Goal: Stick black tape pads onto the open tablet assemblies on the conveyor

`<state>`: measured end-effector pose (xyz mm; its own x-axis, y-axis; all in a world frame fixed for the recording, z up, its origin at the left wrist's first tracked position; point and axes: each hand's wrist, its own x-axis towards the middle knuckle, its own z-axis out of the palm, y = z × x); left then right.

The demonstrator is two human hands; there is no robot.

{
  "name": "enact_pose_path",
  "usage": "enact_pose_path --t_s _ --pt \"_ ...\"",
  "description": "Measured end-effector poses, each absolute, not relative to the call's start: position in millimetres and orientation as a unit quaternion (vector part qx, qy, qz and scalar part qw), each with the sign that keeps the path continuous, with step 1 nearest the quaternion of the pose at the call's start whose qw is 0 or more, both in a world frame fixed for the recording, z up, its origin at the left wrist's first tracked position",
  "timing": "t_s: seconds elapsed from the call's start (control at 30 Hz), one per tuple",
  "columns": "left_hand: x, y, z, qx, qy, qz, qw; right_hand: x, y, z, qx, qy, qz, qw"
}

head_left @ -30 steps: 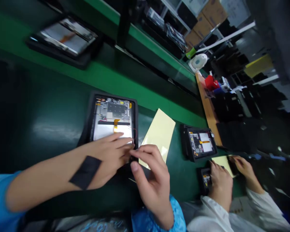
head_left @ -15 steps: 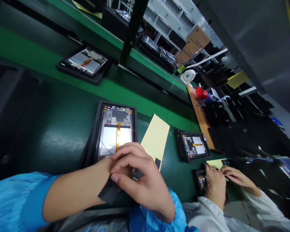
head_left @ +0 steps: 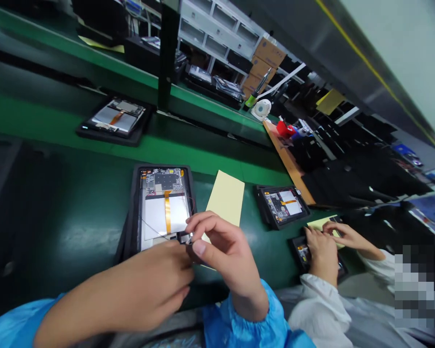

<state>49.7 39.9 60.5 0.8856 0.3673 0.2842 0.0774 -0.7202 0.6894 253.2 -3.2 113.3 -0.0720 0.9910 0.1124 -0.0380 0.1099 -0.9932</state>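
An opened tablet (head_left: 155,205) lies in a black foam tray (head_left: 135,217), its circuit board, white battery and orange flat cable showing. At the tray's lower right corner my two hands meet. My left hand (head_left: 155,285) is closed, its fingers curled and fingertips mostly hidden. My right hand (head_left: 228,249) pinches a dark piece, seemingly black tape (head_left: 199,257), between thumb and fingers. A small black-and-silver part (head_left: 184,237) shows beside the fingertips; which hand holds it is unclear. Behind the right hand lies a sheet of yellow paper (head_left: 226,198).
A second opened tablet (head_left: 118,116) rests at the back left, and another (head_left: 284,203) to the right. At the far right a co-worker's hands (head_left: 322,246) work over another device. A dark post (head_left: 166,58) and a shelf edge stand behind the green bench.
My left hand has drawn back and turned from under the right, meeting it at the fingertips. The black tape has moved up from beside the left wrist. The view has shifted.
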Motion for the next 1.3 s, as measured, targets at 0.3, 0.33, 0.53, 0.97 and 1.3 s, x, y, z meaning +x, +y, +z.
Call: enact_pose_path --t_s 0.3,0.33,0.53,0.97,1.3 --pt "53 21 66 0.807 0.322 0.430 0.246 247 -12 120 -0.502 -0.573 0.366 0.535" --pt "61 17 66 0.798 0.328 0.431 0.265 245 -12 120 -0.508 -0.582 0.338 0.538" --pt "83 13 62 0.622 0.376 0.394 0.563 242 -11 110 -0.540 -0.620 0.201 0.533" --pt "68 41 51 0.581 0.377 0.344 0.635 253 3 102 -0.523 -0.559 0.352 0.538" --pt "49 90 32 0.773 0.366 0.288 0.431 281 19 46 -0.585 -0.461 0.300 0.596"
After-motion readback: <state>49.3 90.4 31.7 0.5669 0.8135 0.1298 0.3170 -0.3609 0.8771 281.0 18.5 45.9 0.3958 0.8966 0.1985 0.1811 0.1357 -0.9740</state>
